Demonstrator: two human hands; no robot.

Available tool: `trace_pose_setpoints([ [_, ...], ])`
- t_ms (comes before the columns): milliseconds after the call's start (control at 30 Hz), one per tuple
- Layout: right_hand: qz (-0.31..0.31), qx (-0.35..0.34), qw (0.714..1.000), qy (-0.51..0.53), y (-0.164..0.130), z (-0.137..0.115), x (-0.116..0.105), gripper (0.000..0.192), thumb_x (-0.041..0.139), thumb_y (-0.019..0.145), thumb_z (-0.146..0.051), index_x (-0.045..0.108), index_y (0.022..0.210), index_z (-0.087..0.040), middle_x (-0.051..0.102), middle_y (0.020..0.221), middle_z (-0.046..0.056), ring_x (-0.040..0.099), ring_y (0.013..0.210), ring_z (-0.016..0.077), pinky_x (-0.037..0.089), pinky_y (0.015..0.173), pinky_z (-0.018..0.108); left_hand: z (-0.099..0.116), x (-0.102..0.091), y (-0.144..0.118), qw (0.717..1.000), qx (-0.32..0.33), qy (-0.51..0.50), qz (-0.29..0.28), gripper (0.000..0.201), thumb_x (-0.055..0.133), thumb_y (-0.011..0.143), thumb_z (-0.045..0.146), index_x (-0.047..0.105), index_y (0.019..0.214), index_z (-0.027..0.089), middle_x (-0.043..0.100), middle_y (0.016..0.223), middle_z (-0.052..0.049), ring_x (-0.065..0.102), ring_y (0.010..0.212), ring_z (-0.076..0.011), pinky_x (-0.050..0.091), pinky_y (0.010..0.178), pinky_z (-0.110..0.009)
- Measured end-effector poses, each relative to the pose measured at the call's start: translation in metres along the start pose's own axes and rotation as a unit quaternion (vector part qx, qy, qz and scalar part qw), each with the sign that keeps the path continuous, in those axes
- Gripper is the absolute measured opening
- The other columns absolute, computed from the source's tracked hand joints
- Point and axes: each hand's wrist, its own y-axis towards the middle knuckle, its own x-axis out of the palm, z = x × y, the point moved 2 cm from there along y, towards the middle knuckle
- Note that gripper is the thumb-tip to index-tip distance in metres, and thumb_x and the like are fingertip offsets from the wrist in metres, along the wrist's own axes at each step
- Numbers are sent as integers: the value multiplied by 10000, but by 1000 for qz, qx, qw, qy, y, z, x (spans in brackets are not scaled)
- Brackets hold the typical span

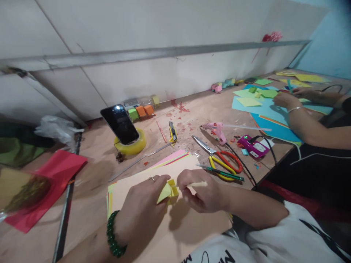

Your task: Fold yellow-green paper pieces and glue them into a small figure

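Between both hands, just above the peach sheet [153, 219] on the bench [93, 153], sits a small folded yellow paper piece [168, 190]. The left hand [142, 213] pinches its pale flap; the right hand [201, 193] closes on its box-like edge and also grips a thin pale stick [197, 184] that points right. Creasing well here would likely mean keeping both pinches close to the fold line and pressing evenly. Right of the yellow piece lie one pair of scissors [219, 159], one green craft knife [222, 172] and one pink glue gun [218, 130]. Beyond it stand one phone [120, 124] on one tape roll [131, 146] and four small paper cubes [142, 109]. Far right, another person's hand [285, 99] rests on coloured sheets [263, 106].
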Motion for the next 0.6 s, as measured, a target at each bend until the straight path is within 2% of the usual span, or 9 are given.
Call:
trace_pose_setpoints([
  [333,-2,-22,999,-27,1,-1,5,233,398,776,-41,409,943,-204,577,751,27,575,660,144,475,565,226,-1,2,-2,1000,11,14,19,365,506,767,145,566,1110,254,705,1004,-37,647,921,-253,468,734,-333],
  [400,4,-32,999,-26,1,-5,0,216,403,780,-53,420,926,-210,587,730,21,587,638,143,472,550,226,-1,3,-3,1000,11,17,24,366,507,760,146,574,1102,259,709,1008,-36,650,914,-247,469,735,-323],
  [500,100,-14,994,-30,-1,-12,-20,193,431,783,-61,436,890,-221,606,740,25,631,708,152,499,612,239,-5,2,-3,999,0,10,31,394,520,740,155,577,1118,254,715,1019,-45,655,919,-257,474,750,-333],
  [567,163,36,982,-85,-5,-14,-33,169,430,814,-70,459,877,-224,608,729,27,636,717,164,498,623,259,-10,-1,-1,999,-4,-27,39,432,538,727,173,569,1151,245,714,1044,-52,652,938,-263,478,773,-345],
  [600,158,84,976,-122,-7,-12,-36,142,433,831,-95,481,876,-220,602,695,19,626,657,163,484,584,257,-14,-3,0,997,-3,-60,46,441,549,720,185,567,1157,241,710,1060,-54,649,943,-262,479,784,-348],
])
